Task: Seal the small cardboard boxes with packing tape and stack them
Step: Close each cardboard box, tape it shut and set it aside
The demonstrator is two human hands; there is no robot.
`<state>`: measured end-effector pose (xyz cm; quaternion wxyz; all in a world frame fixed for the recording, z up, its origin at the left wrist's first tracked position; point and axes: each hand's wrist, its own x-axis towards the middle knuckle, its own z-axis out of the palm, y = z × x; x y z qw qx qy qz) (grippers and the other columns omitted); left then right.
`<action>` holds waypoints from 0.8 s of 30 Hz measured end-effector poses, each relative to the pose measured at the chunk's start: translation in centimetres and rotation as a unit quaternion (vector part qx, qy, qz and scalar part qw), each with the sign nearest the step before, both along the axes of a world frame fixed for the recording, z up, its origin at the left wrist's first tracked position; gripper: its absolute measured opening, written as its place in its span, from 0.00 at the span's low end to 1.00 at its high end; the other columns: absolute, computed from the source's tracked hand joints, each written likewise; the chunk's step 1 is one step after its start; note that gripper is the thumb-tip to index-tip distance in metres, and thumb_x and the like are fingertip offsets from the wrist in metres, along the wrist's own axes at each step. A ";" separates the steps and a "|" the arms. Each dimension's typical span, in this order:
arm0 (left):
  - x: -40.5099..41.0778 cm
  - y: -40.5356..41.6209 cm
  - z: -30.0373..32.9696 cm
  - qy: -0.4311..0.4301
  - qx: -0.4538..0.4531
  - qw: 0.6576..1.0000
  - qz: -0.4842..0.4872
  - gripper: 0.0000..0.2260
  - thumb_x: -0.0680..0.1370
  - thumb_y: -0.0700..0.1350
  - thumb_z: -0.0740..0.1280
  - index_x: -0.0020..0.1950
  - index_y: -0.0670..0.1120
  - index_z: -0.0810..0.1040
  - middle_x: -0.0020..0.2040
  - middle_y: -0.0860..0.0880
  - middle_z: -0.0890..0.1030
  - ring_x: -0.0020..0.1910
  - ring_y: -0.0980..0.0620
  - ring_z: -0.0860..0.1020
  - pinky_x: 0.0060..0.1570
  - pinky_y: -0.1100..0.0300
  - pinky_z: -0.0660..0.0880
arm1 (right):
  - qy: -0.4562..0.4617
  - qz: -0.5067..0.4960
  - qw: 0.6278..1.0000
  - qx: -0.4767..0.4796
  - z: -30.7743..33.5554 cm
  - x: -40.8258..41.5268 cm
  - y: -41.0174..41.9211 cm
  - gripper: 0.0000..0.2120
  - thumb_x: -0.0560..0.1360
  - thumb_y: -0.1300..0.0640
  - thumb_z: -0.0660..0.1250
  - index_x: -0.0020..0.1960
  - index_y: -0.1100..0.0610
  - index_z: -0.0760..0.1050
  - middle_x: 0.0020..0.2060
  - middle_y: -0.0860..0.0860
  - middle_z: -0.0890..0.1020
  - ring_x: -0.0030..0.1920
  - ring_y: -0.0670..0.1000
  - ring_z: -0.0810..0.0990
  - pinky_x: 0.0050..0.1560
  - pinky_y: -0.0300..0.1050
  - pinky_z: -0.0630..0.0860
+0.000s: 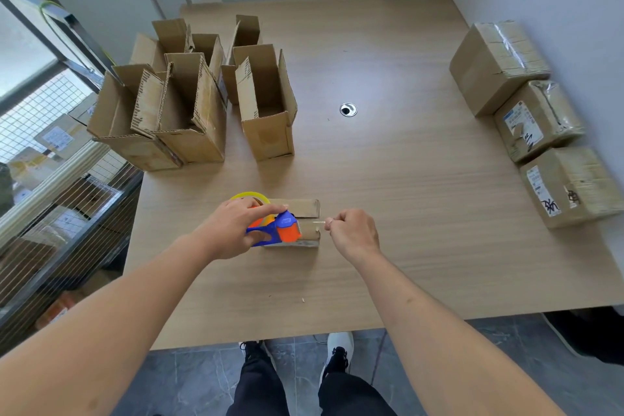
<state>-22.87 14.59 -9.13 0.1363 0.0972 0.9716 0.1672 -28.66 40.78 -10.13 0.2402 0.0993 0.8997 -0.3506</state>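
My left hand (233,230) grips the tape dispenser (275,230) on the small box (304,213), my right hand (351,230) pinches the tape end (319,222), which could fold and stick to itself.

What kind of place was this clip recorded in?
Probably a small parcel-packing room: open empty cartons on a wooden table, taped and labelled parcels by the wall, and wire shelving holding more parcels.

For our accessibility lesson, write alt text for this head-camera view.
A person's left hand grips a blue-and-orange tape dispenser on a small cardboard box, while the right hand pinches the tape end. Open boxes stand at the table's left, taped boxes at its right.
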 end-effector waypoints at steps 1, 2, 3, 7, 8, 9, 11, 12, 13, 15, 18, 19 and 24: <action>-0.1 -0.1 0.1 -0.007 -0.001 1.000 0.003 0.30 0.79 0.55 0.70 0.77 0.69 0.61 0.53 0.57 0.72 0.51 0.55 0.69 0.52 0.57 0.66 | 0.003 0.004 1.000 0.004 0.0 -0.1 -0.1 0.14 0.75 0.49 0.68 0.36 0.56 0.81 0.40 0.51 0.85 0.45 0.58 0.82 0.48 0.46 0.78; -0.3 -0.1 0.1 -0.011 -0.003 1.000 0.006 0.30 0.79 0.55 0.70 0.77 0.70 0.60 0.53 0.57 0.73 0.52 0.54 0.69 0.53 0.57 0.67 | 0.005 0.006 1.000 0.006 0.0 -0.1 -0.1 0.15 0.76 0.49 0.67 0.35 0.56 0.79 0.41 0.52 0.85 0.46 0.59 0.81 0.49 0.46 0.79; -0.4 0.0 0.2 -0.015 -0.008 1.000 0.008 0.30 0.79 0.55 0.69 0.77 0.70 0.60 0.54 0.57 0.73 0.52 0.54 0.70 0.55 0.56 0.68 | 0.006 0.008 1.000 0.006 -0.1 -0.2 -0.1 0.16 0.77 0.48 0.66 0.35 0.56 0.77 0.42 0.51 0.85 0.47 0.59 0.81 0.50 0.47 0.79; -1.0 0.4 0.5 -0.028 -0.025 0.999 0.012 0.28 0.81 0.57 0.66 0.76 0.74 0.57 0.54 0.56 0.73 0.56 0.54 0.69 0.64 0.55 0.61 | 0.004 0.007 1.000 0.009 -0.9 -0.5 0.2 0.17 0.77 0.50 0.65 0.32 0.56 0.74 0.43 0.49 0.86 0.47 0.57 0.82 0.51 0.48 0.79; -1.1 0.4 0.5 -0.033 -0.023 0.999 0.014 0.28 0.81 0.57 0.66 0.75 0.75 0.55 0.55 0.56 0.72 0.57 0.55 0.69 0.65 0.55 0.59 | -0.001 0.006 1.000 0.006 -1.1 -0.7 0.2 0.17 0.78 0.50 0.65 0.33 0.56 0.74 0.43 0.49 0.85 0.47 0.57 0.81 0.50 0.48 0.79; -1.2 0.3 0.6 -0.038 -0.021 0.999 0.016 0.28 0.81 0.57 0.65 0.75 0.76 0.54 0.55 0.56 0.72 0.58 0.56 0.68 0.65 0.55 0.58 | -0.008 0.006 1.000 0.001 -1.2 -1.0 0.1 0.17 0.78 0.50 0.65 0.34 0.56 0.76 0.42 0.50 0.85 0.47 0.58 0.81 0.49 0.47 0.78; -1.3 0.4 0.6 -0.046 -0.024 0.998 0.019 0.28 0.82 0.58 0.64 0.75 0.76 0.55 0.54 0.57 0.72 0.57 0.56 0.68 0.67 0.55 0.56 | -0.032 0.006 0.999 -0.016 -1.7 -1.6 0.0 0.15 0.78 0.49 0.66 0.37 0.56 0.80 0.41 0.51 0.84 0.46 0.57 0.82 0.49 0.47 0.78; -1.4 0.4 0.6 -0.049 -0.026 0.998 0.021 0.27 0.82 0.58 0.64 0.76 0.75 0.55 0.54 0.57 0.71 0.57 0.56 0.67 0.68 0.54 0.56 | -0.045 0.004 0.999 -0.026 -1.9 -1.8 0.0 0.14 0.77 0.49 0.65 0.39 0.56 0.81 0.40 0.51 0.84 0.45 0.57 0.82 0.49 0.47 0.79; -1.5 0.5 0.6 -0.054 -0.028 0.998 0.023 0.27 0.82 0.58 0.64 0.76 0.74 0.55 0.53 0.57 0.71 0.57 0.56 0.67 0.69 0.53 0.55 | -0.058 -0.001 0.998 -0.036 -2.0 -1.9 0.0 0.13 0.75 0.48 0.65 0.40 0.56 0.81 0.39 0.52 0.85 0.43 0.56 0.83 0.49 0.50 0.81; -1.7 0.7 0.8 -0.066 -0.030 0.997 0.025 0.27 0.82 0.58 0.63 0.76 0.74 0.56 0.53 0.57 0.71 0.57 0.56 0.67 0.70 0.52 0.53 | -0.080 -0.012 0.995 -0.055 -2.7 -1.9 0.0 0.14 0.70 0.50 0.64 0.42 0.60 0.81 0.36 0.54 0.85 0.37 0.54 0.81 0.48 0.56 0.84; -1.9 0.9 1.1 -0.075 -0.037 0.996 0.024 0.26 0.82 0.58 0.63 0.76 0.74 0.55 0.53 0.57 0.71 0.58 0.56 0.68 0.70 0.51 0.53 | -0.095 -0.022 0.992 -0.077 -3.3 -1.6 0.0 0.15 0.68 0.52 0.63 0.42 0.63 0.80 0.34 0.53 0.85 0.33 0.54 0.79 0.48 0.58 0.83; -1.9 1.0 1.2 -0.077 -0.038 0.996 0.025 0.26 0.82 0.58 0.63 0.76 0.74 0.55 0.53 0.57 0.71 0.57 0.56 0.68 0.71 0.51 0.53 | -0.096 -0.026 0.992 -0.083 -3.4 -1.5 -0.1 0.15 0.68 0.51 0.63 0.42 0.63 0.80 0.35 0.53 0.85 0.34 0.54 0.80 0.49 0.58 0.83; -1.5 1.0 1.2 -0.071 -0.032 0.997 0.025 0.27 0.82 0.57 0.63 0.76 0.75 0.55 0.52 0.57 0.71 0.57 0.56 0.68 0.71 0.50 0.53 | -0.070 -0.020 0.992 -0.105 -4.4 -0.9 -0.2 0.11 0.76 0.48 0.64 0.40 0.52 0.79 0.39 0.48 0.84 0.45 0.55 0.84 0.53 0.57 0.82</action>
